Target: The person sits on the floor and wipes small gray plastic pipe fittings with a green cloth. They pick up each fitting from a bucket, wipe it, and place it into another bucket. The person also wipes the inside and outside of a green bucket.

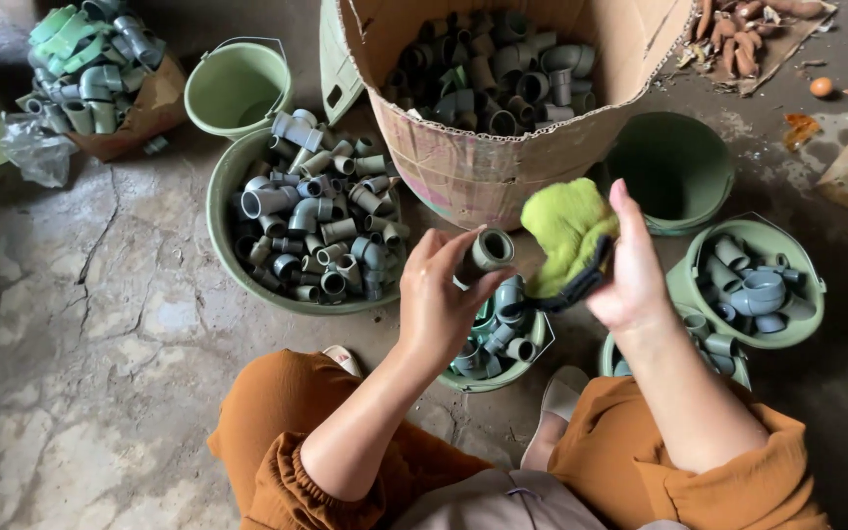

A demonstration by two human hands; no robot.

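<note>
My left hand (pixel 439 299) holds a short grey pipe fitting (pixel 490 249) by its side, with the open end facing up. My right hand (pixel 630 270) grips a lime-green cloth (pixel 563 231) with a dark edge, just right of the fitting and close to it. Both hands hover above a small green bucket (pixel 532 355) that holds several grey fittings. My knees in orange trousers frame the bottom of the view.
A wide green basin (pixel 218 231) of grey fittings sits to the left. A cardboard box (pixel 483 162) full of fittings stands behind. Green buckets lie at right (pixel 807 265), behind (pixel 238 88) and an empty one (pixel 674 167). A bag of fittings (pixel 90 69) rests far left.
</note>
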